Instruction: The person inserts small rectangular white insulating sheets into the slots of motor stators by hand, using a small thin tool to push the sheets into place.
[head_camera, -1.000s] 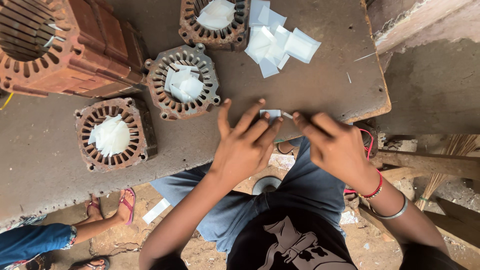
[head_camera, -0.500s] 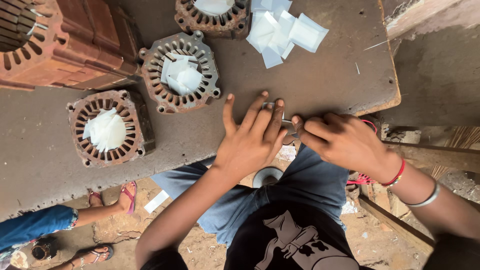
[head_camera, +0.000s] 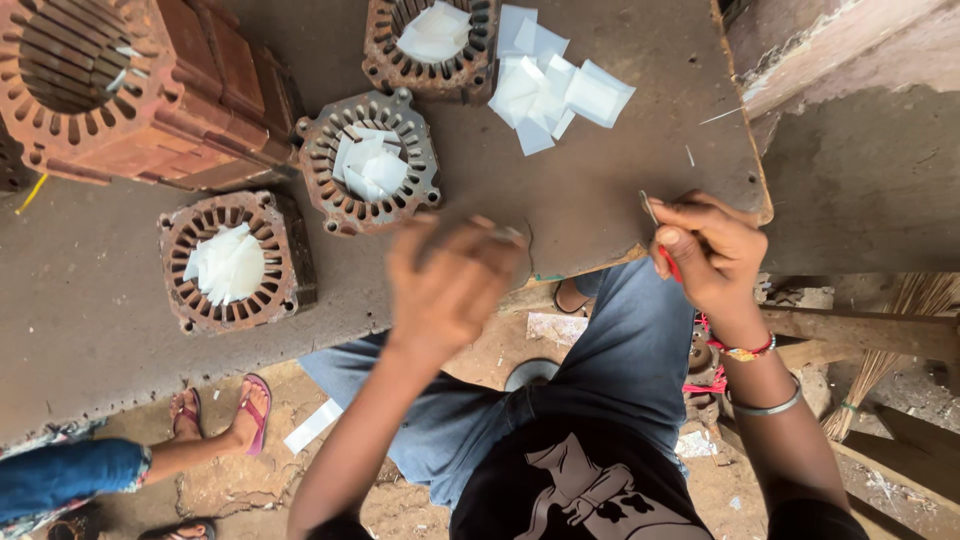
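My right hand (head_camera: 712, 250) is closed around a thin metal tool with a red handle (head_camera: 666, 260), at the right part of the table's near edge. My left hand (head_camera: 452, 282) is blurred with motion over the table's near edge, fingers curled; what it holds does not show. A round rusty motor stator (head_camera: 370, 165) with white paper slips inside lies just beyond the left hand. A loose pile of white paper slips (head_camera: 555, 85) lies on the brown table (head_camera: 620, 180) beyond the right hand.
Two more stators with paper inside (head_camera: 235, 262) (head_camera: 432, 40) and a large rusty stator housing (head_camera: 95, 85) stand at the left and back. Another person's feet in pink sandals (head_camera: 215, 415) rest on the dirt floor at lower left. A broom (head_camera: 900, 330) lies at the right.
My hands, which were together on a small white piece at the table edge, have parted. The left hand swept left and is blurred. The right hand shifted right with the tool.
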